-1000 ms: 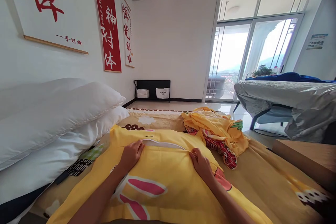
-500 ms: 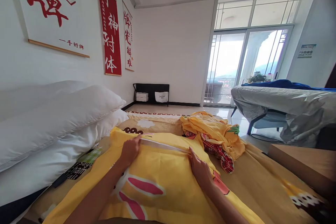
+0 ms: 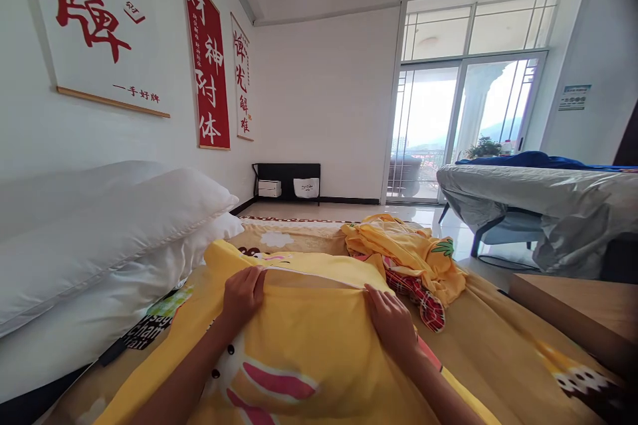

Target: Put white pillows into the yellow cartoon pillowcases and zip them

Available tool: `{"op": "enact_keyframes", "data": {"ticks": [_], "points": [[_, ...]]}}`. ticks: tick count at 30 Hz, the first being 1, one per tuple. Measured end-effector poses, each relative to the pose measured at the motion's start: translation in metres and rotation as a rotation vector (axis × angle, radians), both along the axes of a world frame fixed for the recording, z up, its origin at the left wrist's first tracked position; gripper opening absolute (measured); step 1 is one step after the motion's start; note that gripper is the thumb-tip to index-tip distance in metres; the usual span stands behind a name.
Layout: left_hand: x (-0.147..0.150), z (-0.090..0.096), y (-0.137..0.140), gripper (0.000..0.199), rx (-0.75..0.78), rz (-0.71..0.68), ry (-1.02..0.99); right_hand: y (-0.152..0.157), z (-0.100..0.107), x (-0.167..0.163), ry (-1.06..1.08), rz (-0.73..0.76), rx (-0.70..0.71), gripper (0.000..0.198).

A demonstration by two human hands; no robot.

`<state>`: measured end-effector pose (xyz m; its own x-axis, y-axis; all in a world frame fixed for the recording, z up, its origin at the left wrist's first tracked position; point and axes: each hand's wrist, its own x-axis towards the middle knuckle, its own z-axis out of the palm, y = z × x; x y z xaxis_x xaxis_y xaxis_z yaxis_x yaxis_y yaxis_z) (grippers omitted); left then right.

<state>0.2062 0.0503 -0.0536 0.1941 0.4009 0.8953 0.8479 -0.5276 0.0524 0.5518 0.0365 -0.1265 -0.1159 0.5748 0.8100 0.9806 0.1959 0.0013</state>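
A yellow pillowcase (image 3: 314,325) with a printed white rabbit and pink ears lies spread in front of me on a tan patterned bed sheet (image 3: 503,339). Its opening, edged in white, runs crosswise near the far end and gapes a little. My left hand (image 3: 244,295) pinches the edge at the left end of this opening, fingers closed on the cloth. At the right end, my right hand (image 3: 391,319) grips the same near edge, its fingertips folded over the fabric.
White pillows (image 3: 119,226) are stacked on the left. Crumpled yellow cloth (image 3: 403,246) with red plaid parts lies beyond my right hand. A brown box (image 3: 578,305) stands at the right, before a plastic-covered table (image 3: 538,186). A black rack (image 3: 286,182) stands by the far wall.
Both hands have drawn the near edge of the opening slightly toward me, and the gap is wider. The right hand, flatter before, has closed on the cloth. The view has tilted slightly up.
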Motion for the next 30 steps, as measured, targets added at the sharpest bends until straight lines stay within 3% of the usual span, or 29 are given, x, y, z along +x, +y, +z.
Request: {"op": "enact_keyframes", "data": {"ticks": [5,11,13,18,22,27,30], "points": [[-0.011,-0.012,-0.009,0.036,0.092,0.008,0.128,-0.007,0.0,0.008,-0.004,0.143,-0.05,0.039],[-0.024,-0.015,-0.012,0.042,-0.155,-0.031,0.338,-0.017,0.011,0.011,-0.13,0.263,-0.174,0.039],[-0.025,-0.013,-0.012,0.044,-0.149,-0.043,0.379,-0.021,0.021,0.012,-0.176,0.284,-0.25,0.037],[-0.019,-0.007,-0.021,0.04,0.046,-0.024,0.246,-0.031,0.033,0.023,-0.2,0.319,-0.383,0.029],[-0.012,-0.006,-0.029,0.038,0.025,-0.121,0.141,-0.031,0.028,0.029,-0.226,0.249,-0.38,0.027],[-0.013,-0.007,-0.032,0.05,-0.155,-0.152,0.09,-0.029,0.025,0.023,-0.144,0.256,-0.163,0.027],[-0.016,0.0,-0.03,0.054,-0.499,-0.186,-0.023,-0.029,0.022,0.019,0.118,0.323,-0.158,0.023]]}}
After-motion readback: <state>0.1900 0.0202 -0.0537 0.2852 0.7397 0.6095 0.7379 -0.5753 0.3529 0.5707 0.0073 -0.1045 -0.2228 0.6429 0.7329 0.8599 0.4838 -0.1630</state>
